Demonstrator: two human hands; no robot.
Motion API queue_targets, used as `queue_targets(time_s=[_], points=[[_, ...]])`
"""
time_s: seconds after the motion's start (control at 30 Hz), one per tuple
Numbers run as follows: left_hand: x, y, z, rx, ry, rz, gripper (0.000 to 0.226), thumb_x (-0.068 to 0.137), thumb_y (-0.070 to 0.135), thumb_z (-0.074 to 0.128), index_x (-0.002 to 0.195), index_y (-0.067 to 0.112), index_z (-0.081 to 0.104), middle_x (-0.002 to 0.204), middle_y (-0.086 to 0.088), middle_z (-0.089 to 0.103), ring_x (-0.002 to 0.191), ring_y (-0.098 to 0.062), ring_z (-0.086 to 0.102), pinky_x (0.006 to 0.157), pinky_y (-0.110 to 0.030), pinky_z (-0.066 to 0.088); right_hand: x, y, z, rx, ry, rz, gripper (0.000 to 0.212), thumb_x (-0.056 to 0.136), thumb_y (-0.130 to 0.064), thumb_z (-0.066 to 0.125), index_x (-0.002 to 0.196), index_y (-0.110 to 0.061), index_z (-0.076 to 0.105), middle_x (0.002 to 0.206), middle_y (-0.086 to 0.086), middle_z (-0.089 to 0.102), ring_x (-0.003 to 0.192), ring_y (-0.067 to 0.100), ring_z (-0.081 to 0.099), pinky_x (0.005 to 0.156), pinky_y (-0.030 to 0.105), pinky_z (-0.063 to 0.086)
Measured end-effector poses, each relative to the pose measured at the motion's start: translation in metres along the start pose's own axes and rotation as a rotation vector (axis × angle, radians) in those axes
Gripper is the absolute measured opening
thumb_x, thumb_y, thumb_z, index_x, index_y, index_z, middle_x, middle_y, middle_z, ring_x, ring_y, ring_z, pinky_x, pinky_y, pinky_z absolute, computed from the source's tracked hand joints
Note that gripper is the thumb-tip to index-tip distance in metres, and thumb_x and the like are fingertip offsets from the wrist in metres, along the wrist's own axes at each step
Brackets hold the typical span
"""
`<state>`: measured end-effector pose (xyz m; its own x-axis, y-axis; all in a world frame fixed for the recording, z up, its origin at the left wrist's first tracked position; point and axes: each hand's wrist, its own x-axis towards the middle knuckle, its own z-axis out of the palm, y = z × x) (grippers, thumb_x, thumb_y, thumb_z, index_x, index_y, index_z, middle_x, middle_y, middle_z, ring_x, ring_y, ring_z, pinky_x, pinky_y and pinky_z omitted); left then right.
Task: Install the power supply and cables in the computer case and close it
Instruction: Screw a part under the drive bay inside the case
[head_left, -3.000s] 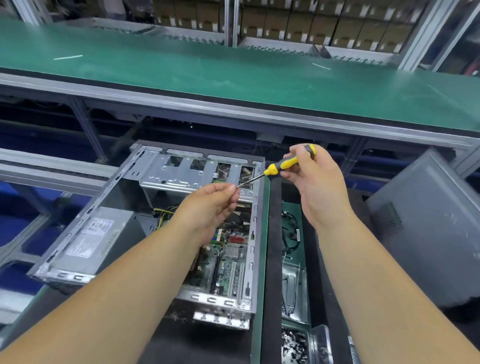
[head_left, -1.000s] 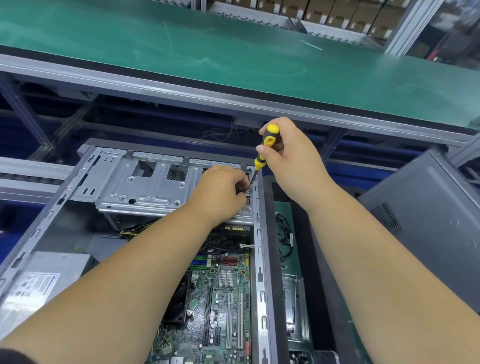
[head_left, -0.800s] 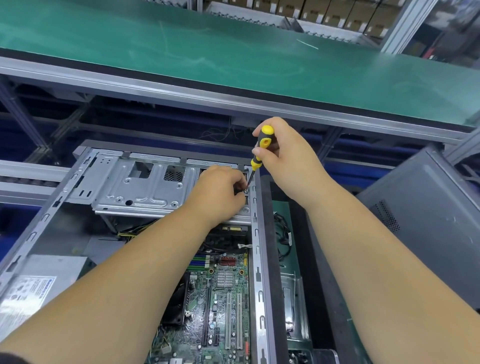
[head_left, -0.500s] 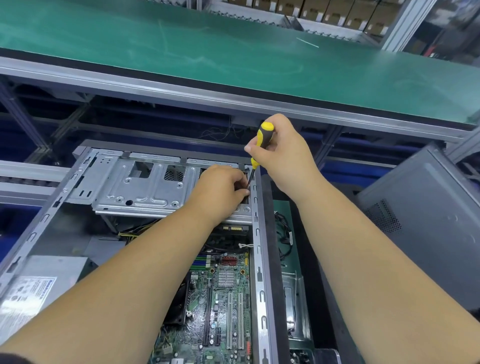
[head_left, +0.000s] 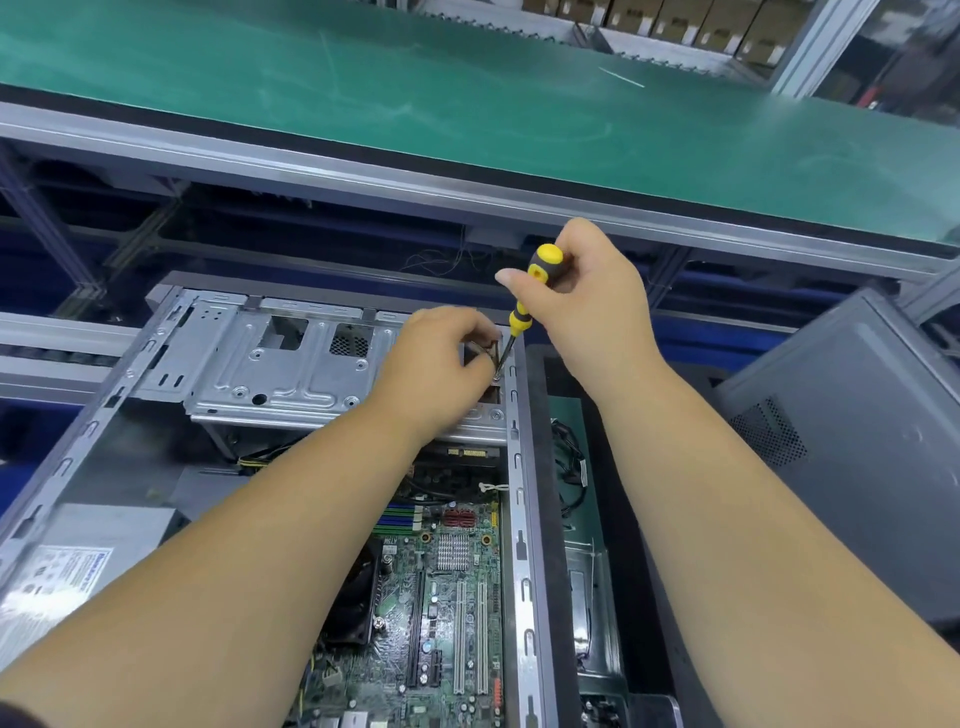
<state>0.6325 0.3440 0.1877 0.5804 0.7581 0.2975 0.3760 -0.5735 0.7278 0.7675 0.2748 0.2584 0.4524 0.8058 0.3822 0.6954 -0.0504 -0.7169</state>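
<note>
The head view shows the open computer case (head_left: 519, 519) on the dark bench; the power supply (head_left: 78, 561) sits in its near left corner; the metal drive tray (head_left: 270, 374) spans the far end. The right hand (head_left: 587, 301) holds the screwdriver (head_left: 527, 299), now standing more upright than a second ago; its tip meets a spot at the tray's right edge. The left hand (head_left: 441, 364) pinches there, maybe a screw, too small to tell. The screw is likely being driven in; closing comes later.

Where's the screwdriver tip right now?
In the head view, the screwdriver is held by the right hand, its tip down at the drive cage's right end, beside the left hand's fingertips and the case's right rail.
</note>
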Motion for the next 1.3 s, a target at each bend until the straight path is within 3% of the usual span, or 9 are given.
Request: queue_targets(time_s=[0.13,0.33,0.5,0.67,0.87,1.0,1.1,1.2,1.3], points=[[0.005,0.021,-0.008,-0.289,0.081,-0.007,0.02,0.077,0.031,0.074,0.095,0.032,0.067,0.092,0.018,0.067,0.091,0.004,0.06,0.075,-0.003,0.04,0.003,-0.004,0.0,-0.149,0.059,-0.004,0.045,0.077,-0.05,0.074,0.074,-0.019,0.043,0.064,-0.008,0.045,0.059,0.011,0.039,0.053,0.029,0.037],[0.014,0.039,-0.01,-0.396,0.076,-0.106,0.02,0.074,0.02,0.078,0.092,0.023,0.072,0.088,-0.002,0.07,0.084,-0.02,0.067,0.076,-0.039,0.056,0.002,-0.011,-0.008,-0.197,-0.04,0.035,0.044,0.077,-0.059,0.068,0.084,-0.019,0.051,0.076,-0.004,0.055,0.066,0.014,0.047,0.058,0.034,0.043],[0.016,0.035,-0.02,-0.384,-0.025,-0.127,0.017,0.088,0.02,0.069,0.104,0.023,0.073,0.09,0.006,0.073,0.084,-0.005,0.066,0.079,-0.023,0.052,-0.001,-0.018,-0.03,-0.099,-0.237,-0.149,0.038,0.094,-0.015,0.056,0.127,-0.034,0.055,0.117,-0.009,0.057,0.088,0.007,0.058,0.083,0.026,0.05],[0.015,0.039,-0.021,-0.42,-0.094,-0.137,0.022,0.082,0.024,0.076,0.103,0.024,0.07,0.097,0.005,0.072,0.092,-0.009,0.066,0.089,-0.031,0.055,0.006,-0.024,-0.038,-0.222,-0.201,-0.168,0.023,0.091,-0.014,0.063,0.11,-0.027,0.063,0.103,-0.007,0.063,0.089,0.012,0.059,0.083,0.037,0.053],[0.018,0.045,-0.013,-0.379,0.026,-0.17,0.03,0.07,0.028,0.085,0.088,0.014,0.067,0.076,0.004,0.06,0.068,-0.01,0.052,0.071,-0.035,0.053,0.005,-0.028,-0.036,-0.339,-0.106,-0.175,0.026,0.083,-0.035,0.073,0.088,-0.018,0.053,0.08,-0.003,0.059,0.076,0.019,0.055,0.069,0.041,0.05],[0.018,0.043,-0.012,-0.33,0.028,-0.133,0.019,0.078,0.023,0.079,0.089,0.012,0.069,0.078,-0.004,0.063,0.068,-0.009,0.054,0.065,-0.023,0.05,0.003,-0.027,-0.034,-0.316,-0.087,-0.135,0.032,0.085,-0.047,0.068,0.097,-0.022,0.053,0.088,-0.005,0.059,0.078,0.015,0.055,0.067,0.034,0.049],[0.017,0.042,-0.015,-0.352,-0.046,-0.13,0.014,0.086,0.018,0.073,0.1,0.016,0.073,0.092,-0.001,0.072,0.084,-0.014,0.066,0.08,-0.029,0.054,0.001,-0.028,-0.038,-0.211,-0.246,-0.172,0.033,0.094,-0.024,0.061,0.126,-0.033,0.057,0.113,-0.011,0.06,0.095,0.008,0.057,0.086,0.027,0.047],[0.015,0.042,-0.016,-0.363,-0.091,-0.118,0.02,0.085,0.02,0.074,0.104,0.018,0.071,0.096,0.003,0.073,0.091,-0.011,0.067,0.087,-0.03,0.054,0.005,-0.029,-0.039,-0.338,-0.257,-0.188,0.029,0.095,-0.02,0.06,0.12,-0.031,0.067,0.112,-0.01,0.06,0.097,0.007,0.051,0.085,0.025,0.041],[0.014,0.045,-0.013,-0.334,-0.022,-0.11,0.027,0.073,0.03,0.082,0.093,0.021,0.066,0.084,0.008,0.068,0.076,-0.005,0.061,0.073,-0.016,0.05,0.008,-0.029,-0.038,-0.41,-0.217,-0.205,0.017,0.09,-0.033,0.066,0.104,-0.025,0.068,0.095,-0.009,0.056,0.086,0.01,0.048,0.074,0.029,0.04]])
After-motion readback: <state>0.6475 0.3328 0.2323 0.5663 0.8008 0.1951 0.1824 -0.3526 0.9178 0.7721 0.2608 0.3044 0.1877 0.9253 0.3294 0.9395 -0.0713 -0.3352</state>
